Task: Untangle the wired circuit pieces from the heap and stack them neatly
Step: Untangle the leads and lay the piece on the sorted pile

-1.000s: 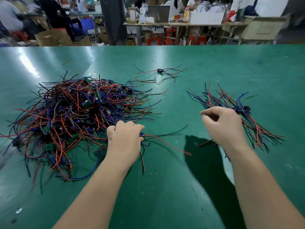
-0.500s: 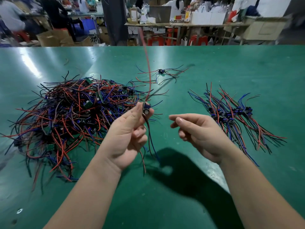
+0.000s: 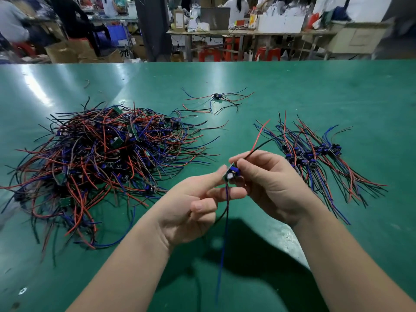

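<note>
A big tangled heap (image 3: 101, 158) of red, blue and black wired circuit pieces lies on the left of the green table (image 3: 292, 86). On the right lies a neat stack (image 3: 315, 154) of sorted pieces, wires running the same way. Between them, above the table, both hands hold one circuit piece (image 3: 231, 174). My left hand (image 3: 193, 206) pinches its small board from the left. My right hand (image 3: 272, 183) pinches the piece's red and black wires beside the board. A blue wire hangs down from the piece.
One loose wired piece (image 3: 217, 96) lies alone at the far middle of the table. Beyond the table's far edge are work benches, red stools, cardboard boxes and seated people. A white scuffed patch marks the near table surface.
My left hand pulled one piece out of the heap and lifted it. My right hand left the stack and came in to take the piece's wires.
</note>
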